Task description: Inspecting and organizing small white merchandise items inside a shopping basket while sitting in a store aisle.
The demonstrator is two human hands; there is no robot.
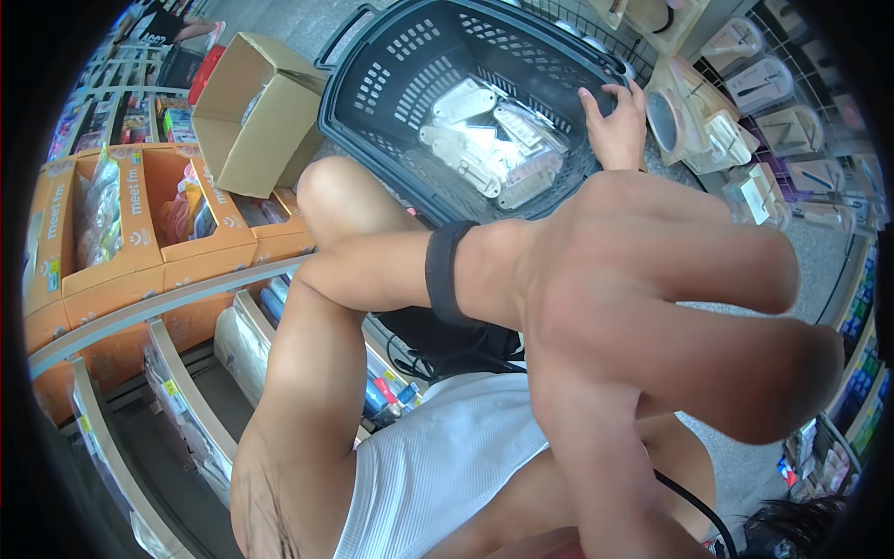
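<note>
My left hand, with a black band round its wrist, is raised very close to the camera. It looks large and blurred; two fingers point right, and whether it holds anything cannot be seen. Farther off, my right hand grips the right end of a dark grey plastic shopping basket, thumb on the inner side and fingers over the rim. Inside the basket lie several clear and white plastic packs, one seeming to contain small scissors. The left hand hides most of my right forearm.
An open cardboard box stands left of the basket, by orange display boxes of packaged goods. Shelf dividers lie lower left. Wire racks with hanging packs and a round mirror are at right. Another person's leg shows top left.
</note>
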